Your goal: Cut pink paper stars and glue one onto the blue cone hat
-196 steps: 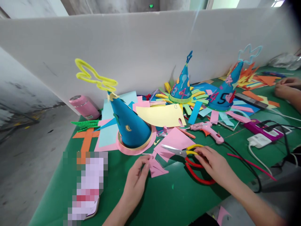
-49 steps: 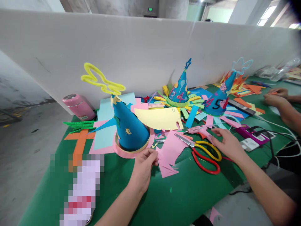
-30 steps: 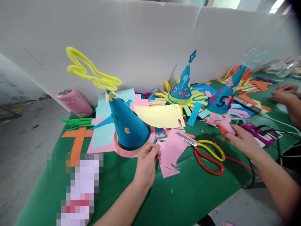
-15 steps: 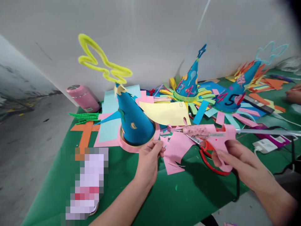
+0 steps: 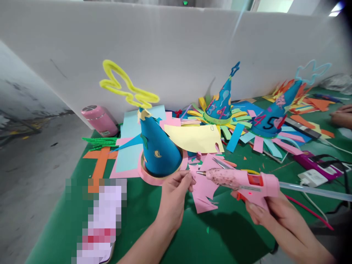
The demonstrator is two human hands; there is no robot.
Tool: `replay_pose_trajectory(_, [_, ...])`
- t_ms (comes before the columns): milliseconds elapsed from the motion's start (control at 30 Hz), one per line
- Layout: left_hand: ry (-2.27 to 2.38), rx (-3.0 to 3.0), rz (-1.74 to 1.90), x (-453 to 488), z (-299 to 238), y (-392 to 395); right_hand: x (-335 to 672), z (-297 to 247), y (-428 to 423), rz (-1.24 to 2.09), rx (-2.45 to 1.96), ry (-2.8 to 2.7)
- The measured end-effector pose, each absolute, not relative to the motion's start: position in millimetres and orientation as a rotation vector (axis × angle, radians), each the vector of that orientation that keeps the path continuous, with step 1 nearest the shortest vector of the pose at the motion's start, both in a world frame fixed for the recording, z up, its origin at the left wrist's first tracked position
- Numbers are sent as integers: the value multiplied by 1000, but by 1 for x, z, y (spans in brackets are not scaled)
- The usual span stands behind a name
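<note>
In my right hand [image 5: 264, 212] is a pink hot glue gun [image 5: 242, 179], its nozzle pointing left and a clear glue stick [image 5: 310, 190] sticking out of its back. The nozzle tip lies close to the fingertips of my left hand [image 5: 177, 194]. Those fingers are pinched together, and whatever they hold is too small to make out. Just behind my left hand stands a blue paper cone hat [image 5: 158, 150] with a pink brim and a yellow fuzzy wire shape [image 5: 129, 86] on its tip. Cut pink paper [image 5: 205, 194] lies under the nozzle, beside partly hidden scissors [image 5: 220, 163].
Two more decorated cone hats [image 5: 221, 104] [image 5: 272, 113] stand at the back. A pink bottle [image 5: 100, 121] and a blurred-out phone-like object [image 5: 101, 220] are at left. A purple power strip [image 5: 316, 165] with cables lies right. Another person's hand [image 5: 342, 117] rests at the far right.
The glue gun has come down and left, its nozzle now nearer my left fingertips, and it has tilted. My left hand stays pinched. The view has tipped upward slightly.
</note>
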State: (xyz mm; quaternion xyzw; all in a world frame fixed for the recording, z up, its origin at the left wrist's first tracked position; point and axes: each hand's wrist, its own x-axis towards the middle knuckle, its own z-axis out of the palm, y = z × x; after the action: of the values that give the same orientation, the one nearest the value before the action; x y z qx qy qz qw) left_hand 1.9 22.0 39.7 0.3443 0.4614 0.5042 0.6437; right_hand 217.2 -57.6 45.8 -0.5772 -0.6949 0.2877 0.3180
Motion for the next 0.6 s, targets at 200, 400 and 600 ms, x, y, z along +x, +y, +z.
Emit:
replay_pose_trajectory(200, [1049, 843, 1135, 1, 39, 22, 218, 43, -60, 626, -1495, -1892])
replay_pose_trajectory(400, [1038, 847, 1134, 2, 39, 20, 213, 45, -59, 615, -1476, -1890])
replay_pose_trajectory(600, [1030, 870, 1104, 3, 41, 19, 210, 47, -58, 618, -1489, -1849])
